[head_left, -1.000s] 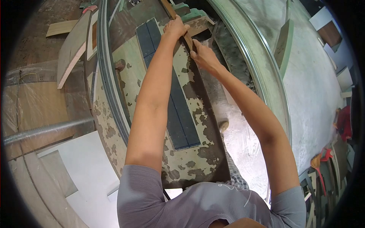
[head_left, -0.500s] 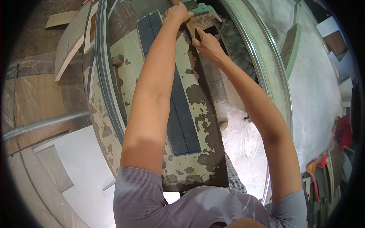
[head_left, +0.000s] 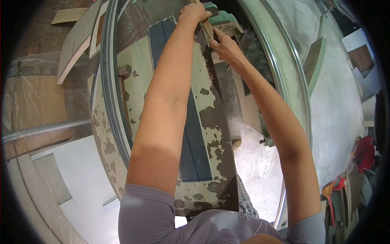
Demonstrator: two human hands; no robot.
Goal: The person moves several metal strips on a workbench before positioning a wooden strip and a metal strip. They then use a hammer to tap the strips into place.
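My left hand (head_left: 193,13) is closed around the upper end of a narrow wooden strip (head_left: 207,29) at the far end of the worktop. Lower on the strip and to the right, my right hand (head_left: 228,47) pinches it between thumb and fingers. The strip's far end is hidden by my left hand. Below my left forearm, a long dark board (head_left: 198,150) with a blue line along it lies on the paint-flaked worktop (head_left: 209,122). A hammer (head_left: 125,72) rests at the worktop's left side.
Metal rails run along the left (head_left: 109,61) and right (head_left: 280,69) of the worktop. Curved panels (head_left: 75,49) lean at the upper left. A white board (head_left: 81,175) lies lower left. Offcuts and a red item (head_left: 365,152) lie at the far right.
The view has shifted slightly, so the worktop and dark board appear lower. Both hands keep hold of the wooden strip, whose angle differs a little; my right hand has moved slightly right.
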